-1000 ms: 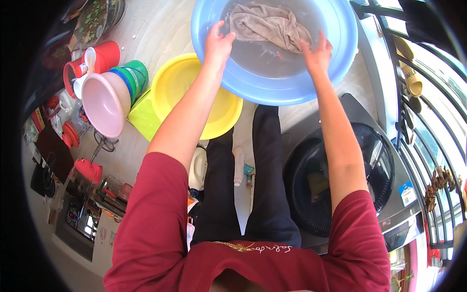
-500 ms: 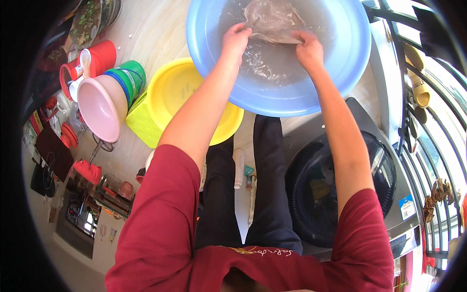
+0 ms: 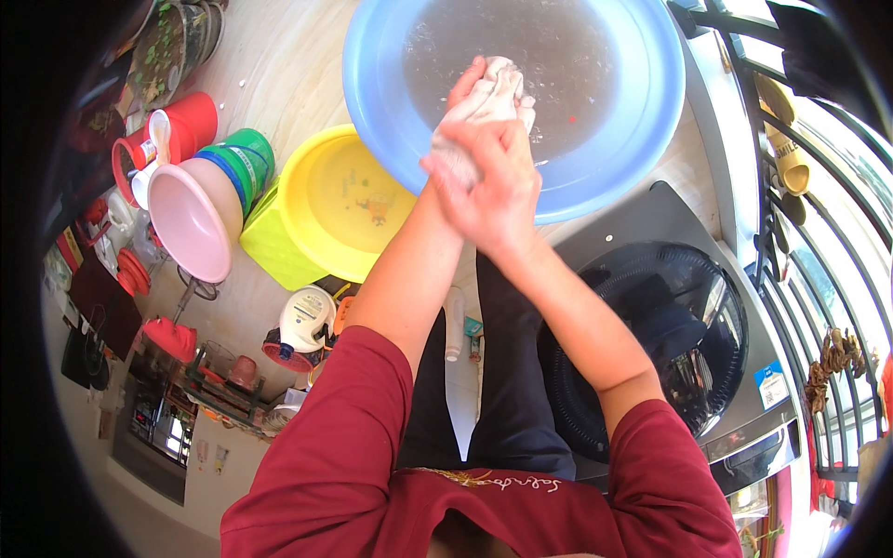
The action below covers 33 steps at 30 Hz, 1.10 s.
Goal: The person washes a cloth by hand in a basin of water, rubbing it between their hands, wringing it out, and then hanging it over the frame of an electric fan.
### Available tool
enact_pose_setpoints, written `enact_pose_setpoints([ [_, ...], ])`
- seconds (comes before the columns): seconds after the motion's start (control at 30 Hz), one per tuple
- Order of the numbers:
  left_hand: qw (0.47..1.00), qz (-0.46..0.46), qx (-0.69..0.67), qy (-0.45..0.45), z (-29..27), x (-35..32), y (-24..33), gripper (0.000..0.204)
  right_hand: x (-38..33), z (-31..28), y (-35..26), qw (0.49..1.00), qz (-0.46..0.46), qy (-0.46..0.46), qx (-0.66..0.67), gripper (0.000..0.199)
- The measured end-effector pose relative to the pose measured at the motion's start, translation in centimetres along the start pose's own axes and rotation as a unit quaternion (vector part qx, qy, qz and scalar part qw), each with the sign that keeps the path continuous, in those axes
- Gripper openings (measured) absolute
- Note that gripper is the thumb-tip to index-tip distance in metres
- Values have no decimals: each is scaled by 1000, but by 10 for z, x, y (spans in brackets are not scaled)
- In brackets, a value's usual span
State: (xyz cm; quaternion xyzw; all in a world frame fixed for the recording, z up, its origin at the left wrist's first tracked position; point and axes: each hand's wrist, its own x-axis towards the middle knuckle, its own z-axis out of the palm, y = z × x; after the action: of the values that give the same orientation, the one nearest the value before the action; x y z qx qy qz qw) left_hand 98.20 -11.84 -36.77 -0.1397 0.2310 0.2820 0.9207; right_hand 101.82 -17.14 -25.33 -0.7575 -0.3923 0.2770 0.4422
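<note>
A pale wet cloth (image 3: 487,104) is bunched up between my hands above the near part of a large blue basin (image 3: 370,102) of cloudy grey water. My left hand (image 3: 463,84) is beneath it, mostly covered by the cloth and by the other hand, with a finger or thumb showing along the far edge. Pressed over the near end of the bundle, my right hand (image 3: 500,191) has its fingers closed round cloth close to the left wrist. The cloth is out of the water. A small red speck floats in the basin.
A yellow basin (image 3: 312,214) stands left of the blue one, beside a lime-green stool-like piece (image 3: 274,244). Farther left are a pink basin (image 3: 200,223), green bucket (image 3: 246,158) and red bucket (image 3: 197,116). A top-loading washing machine (image 3: 642,344) is at right, by black railings (image 3: 807,214).
The cloth has come up out of the water, from spread between two separated hands to a tight bundle. Both hands have moved nearer and together, the right crossing over the left.
</note>
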Motion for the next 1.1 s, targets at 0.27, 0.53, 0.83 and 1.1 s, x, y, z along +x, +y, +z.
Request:
enact_pose_setpoints([
  [0.27,877,103,295,365,18,16,10,55,69,6,129,982,107,83,-133,29],
  [0.53,796,142,526,264,-2,4,45,82,73,-12,199,933,116,-104,-325,45],
  [0.83,855,33,367,365,-17,14,34,67,56,4,116,974,219,-54,-28,40],
  [1.1,984,-37,121,-127,-35,14,36,48,-12,13,10,996,0,-11,92,30],
])
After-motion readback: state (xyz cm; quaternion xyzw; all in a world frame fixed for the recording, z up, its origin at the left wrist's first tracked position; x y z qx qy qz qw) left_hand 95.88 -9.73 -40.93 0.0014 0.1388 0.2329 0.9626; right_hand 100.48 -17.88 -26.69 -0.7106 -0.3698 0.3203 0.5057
